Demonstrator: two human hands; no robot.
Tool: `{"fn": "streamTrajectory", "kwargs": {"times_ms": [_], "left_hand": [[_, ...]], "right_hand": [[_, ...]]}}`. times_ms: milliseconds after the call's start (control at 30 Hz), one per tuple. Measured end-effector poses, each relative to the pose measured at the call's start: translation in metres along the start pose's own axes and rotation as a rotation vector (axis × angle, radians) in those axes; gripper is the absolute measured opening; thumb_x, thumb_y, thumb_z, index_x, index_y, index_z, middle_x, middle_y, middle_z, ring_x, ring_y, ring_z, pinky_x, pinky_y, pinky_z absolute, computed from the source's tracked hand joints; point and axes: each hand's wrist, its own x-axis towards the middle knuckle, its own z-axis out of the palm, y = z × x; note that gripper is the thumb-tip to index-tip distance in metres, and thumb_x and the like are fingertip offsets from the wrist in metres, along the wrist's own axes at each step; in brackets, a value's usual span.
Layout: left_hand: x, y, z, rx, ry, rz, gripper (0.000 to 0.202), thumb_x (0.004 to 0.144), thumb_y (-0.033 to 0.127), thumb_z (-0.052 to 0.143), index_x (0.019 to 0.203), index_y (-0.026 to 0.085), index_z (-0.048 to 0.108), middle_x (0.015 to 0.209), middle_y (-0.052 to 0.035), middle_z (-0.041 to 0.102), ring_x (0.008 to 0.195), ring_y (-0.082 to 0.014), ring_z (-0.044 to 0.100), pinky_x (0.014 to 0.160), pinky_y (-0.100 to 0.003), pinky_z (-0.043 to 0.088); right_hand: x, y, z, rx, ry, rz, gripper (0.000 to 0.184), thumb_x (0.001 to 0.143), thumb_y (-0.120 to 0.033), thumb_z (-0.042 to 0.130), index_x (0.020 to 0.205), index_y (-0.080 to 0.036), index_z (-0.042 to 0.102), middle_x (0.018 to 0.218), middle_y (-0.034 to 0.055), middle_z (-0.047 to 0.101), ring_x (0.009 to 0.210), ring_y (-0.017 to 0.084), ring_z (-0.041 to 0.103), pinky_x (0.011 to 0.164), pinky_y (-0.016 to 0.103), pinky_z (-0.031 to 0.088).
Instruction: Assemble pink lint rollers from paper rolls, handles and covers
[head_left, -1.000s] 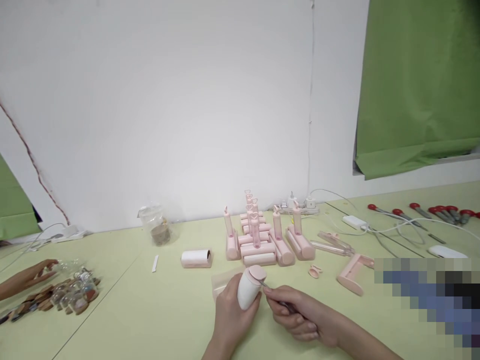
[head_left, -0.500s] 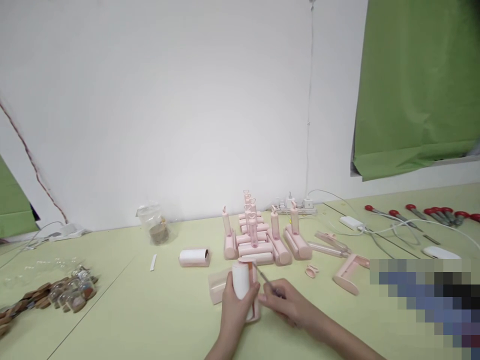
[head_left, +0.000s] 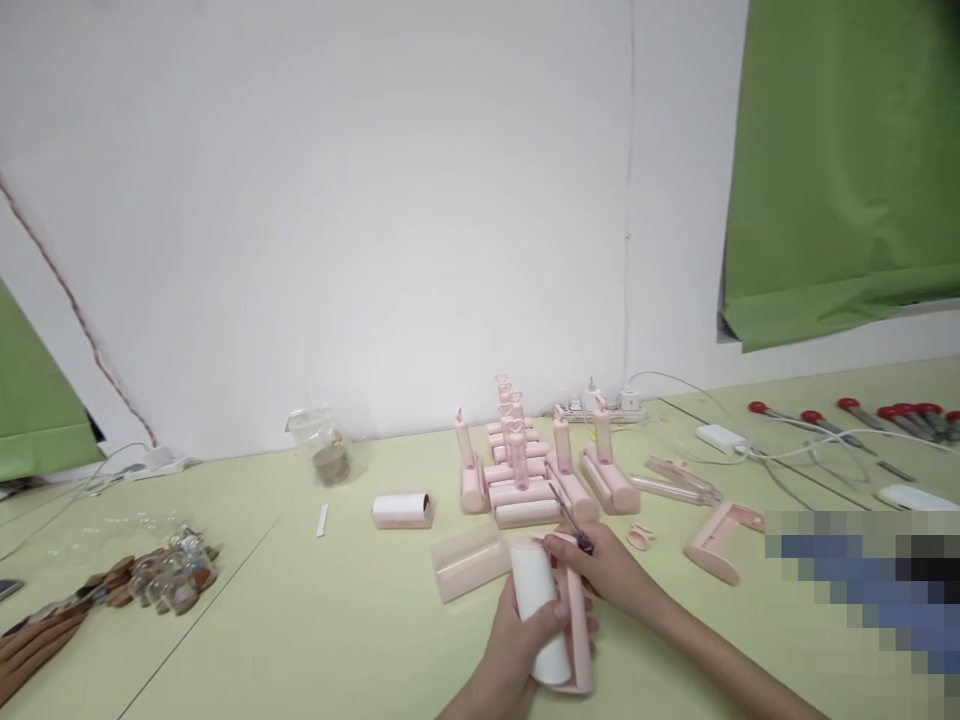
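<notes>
My left hand (head_left: pixel 517 645) is closed around a white lint roller (head_left: pixel 541 612) that sits in a pink frame (head_left: pixel 578 625), held just above the table near the bottom centre. My right hand (head_left: pixel 604 572) grips a thin screwdriver (head_left: pixel 570 520), its shaft pointing up and away, and its fingers touch the top end of the pink frame. A translucent pink cover (head_left: pixel 471 560) lies on the table just left of the roller.
Several assembled pink rollers (head_left: pixel 525 470) stand in a cluster behind my hands, with a loose white roll (head_left: pixel 403 510) to their left and pink parts (head_left: pixel 721 540) to the right. Red-handled tools (head_left: pixel 862 418) and cables lie far right. Small glass bottles (head_left: pixel 169 580) are heaped at left.
My left hand turned the roller from tilted to lengthwise and drew it nearer. My right hand lifted the screwdriver off the roller's end. Another person's hand left the bottle heap at left.
</notes>
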Motion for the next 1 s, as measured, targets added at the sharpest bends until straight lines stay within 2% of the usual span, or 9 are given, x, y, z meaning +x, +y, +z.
{"fn": "streamTrajectory", "kwargs": {"times_ms": [100, 200, 367, 433, 500, 600, 733, 900, 1000], "left_hand": [[-0.003, -0.001, 0.0, -0.122, -0.015, -0.017, 0.048, 0.058, 0.034, 0.071, 0.093, 0.015, 0.046, 0.082, -0.0099, 0.062, 0.073, -0.0238, 0.062, 0.063, -0.033, 0.048], [-0.008, 0.007, -0.006, -0.253, 0.09, -0.046, 0.039, 0.069, 0.036, 0.062, 0.096, 0.018, 0.039, 0.092, -0.0126, 0.063, 0.084, -0.0244, 0.061, 0.074, -0.037, 0.046], [-0.01, 0.017, -0.012, -0.212, 0.152, -0.138, 0.031, 0.078, 0.034, 0.051, 0.097, 0.016, 0.035, 0.083, -0.0111, 0.064, 0.067, -0.0196, 0.063, 0.071, -0.039, 0.047], [-0.01, 0.017, -0.011, -0.173, 0.121, -0.147, 0.029, 0.078, 0.035, 0.05, 0.096, 0.016, 0.035, 0.073, -0.0068, 0.063, 0.058, -0.0168, 0.06, 0.064, -0.035, 0.047], [-0.01, 0.016, -0.009, -0.152, 0.103, -0.147, 0.029, 0.078, 0.036, 0.05, 0.094, 0.017, 0.036, 0.068, -0.0041, 0.061, 0.054, -0.0152, 0.058, 0.059, -0.033, 0.047], [-0.011, 0.015, -0.007, -0.151, 0.111, -0.149, 0.03, 0.076, 0.037, 0.052, 0.093, 0.018, 0.036, 0.066, -0.002, 0.06, 0.052, -0.0133, 0.055, 0.056, -0.03, 0.046], [-0.009, 0.014, -0.007, -0.141, 0.118, -0.138, 0.033, 0.072, 0.04, 0.055, 0.091, 0.018, 0.039, 0.06, 0.001, 0.057, 0.047, -0.0123, 0.052, 0.049, -0.028, 0.044], [-0.007, 0.019, -0.007, -0.14, 0.19, -0.126, 0.038, 0.067, 0.047, 0.059, 0.086, 0.019, 0.043, 0.055, 0.0037, 0.053, 0.043, -0.0117, 0.05, 0.046, -0.028, 0.045], [-0.004, 0.026, -0.01, -0.118, 0.201, -0.019, 0.041, 0.068, 0.051, 0.056, 0.088, 0.019, 0.042, 0.056, 0.0043, 0.052, 0.043, -0.0113, 0.049, 0.045, -0.027, 0.044]], "right_hand": [[0.0, -0.001, -0.002, -0.012, 0.081, 0.015, 0.039, 0.07, -0.051, 0.053, 0.053, -0.018, 0.042, 0.042, -0.0053, 0.037, 0.036, 0.007, 0.033, 0.034, 0.02, 0.023], [0.001, -0.013, -0.022, -0.016, 0.272, 0.074, 0.04, 0.072, -0.053, 0.048, 0.051, -0.019, 0.042, 0.04, -0.0051, 0.032, 0.036, 0.008, 0.03, 0.035, 0.022, 0.023], [0.002, -0.03, -0.098, -0.119, 0.815, 0.057, 0.039, 0.076, -0.056, 0.038, 0.074, -0.018, 0.05, 0.049, -0.0039, 0.034, 0.043, 0.012, 0.031, 0.042, 0.024, 0.025], [0.002, -0.025, -0.124, -0.302, 1.107, 0.059, 0.04, 0.075, -0.055, 0.041, 0.079, -0.017, 0.051, 0.058, 0.0004, 0.045, 0.052, 0.015, 0.041, 0.048, 0.026, 0.03], [0.001, -0.016, -0.14, -0.524, 1.295, 0.133, 0.044, 0.075, -0.056, 0.04, 0.089, -0.016, 0.051, 0.07, 0.0058, 0.055, 0.062, 0.021, 0.049, 0.054, 0.029, 0.034], [-0.001, -0.005, -0.148, -0.773, 1.175, 0.343, 0.054, 0.075, -0.059, 0.034, 0.102, -0.015, 0.05, 0.078, 0.0113, 0.061, 0.069, 0.029, 0.055, 0.056, 0.033, 0.036], [-0.001, 0.002, -0.15, -0.934, 0.869, 0.515, 0.057, 0.075, -0.062, 0.028, 0.086, -0.016, 0.06, 0.074, 0.0153, 0.062, 0.073, 0.033, 0.057, 0.057, 0.035, 0.039], [0.003, 0.015, -0.156, -0.918, 0.866, 0.592, 0.058, 0.078, -0.054, 0.027, 0.106, -0.01, 0.054, 0.078, 0.0182, 0.063, 0.076, 0.033, 0.059, 0.058, 0.036, 0.04], [0.004, 0.028, -0.161, -0.889, 0.879, 0.537, 0.06, 0.074, -0.056, 0.033, 0.102, -0.007, 0.057, 0.073, 0.0206, 0.062, 0.071, 0.035, 0.059, 0.055, 0.039, 0.039]]}}
